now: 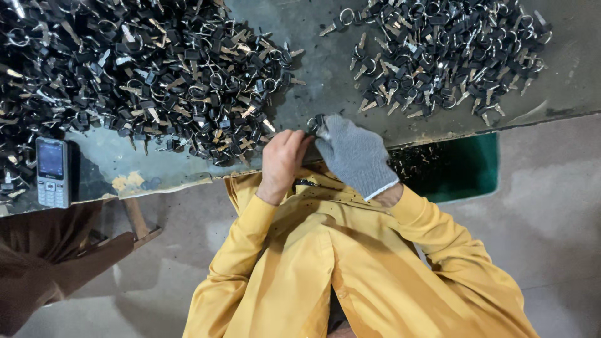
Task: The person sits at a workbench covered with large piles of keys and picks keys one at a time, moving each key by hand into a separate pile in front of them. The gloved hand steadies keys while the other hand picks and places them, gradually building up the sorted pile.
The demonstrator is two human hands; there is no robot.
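Note:
My bare left hand (282, 161) and my right hand (355, 155), in a grey knit glove, meet at the near edge of a worn metal table (325, 69). Between their fingertips they pinch a black-headed key on a metal ring (315, 124). A big heap of black-headed keys with rings (144, 69) covers the table's left half, just beyond my left hand. A smaller heap of the same keys (438, 53) lies at the far right. My yellow sleeves fill the lower middle.
A small grey push-button phone (52, 172) lies at the table's left near edge. A green bin (466, 169) with dark bits inside stands under the table on the right. Concrete floor lies below; a brown cloth-covered shape (44, 269) sits at lower left.

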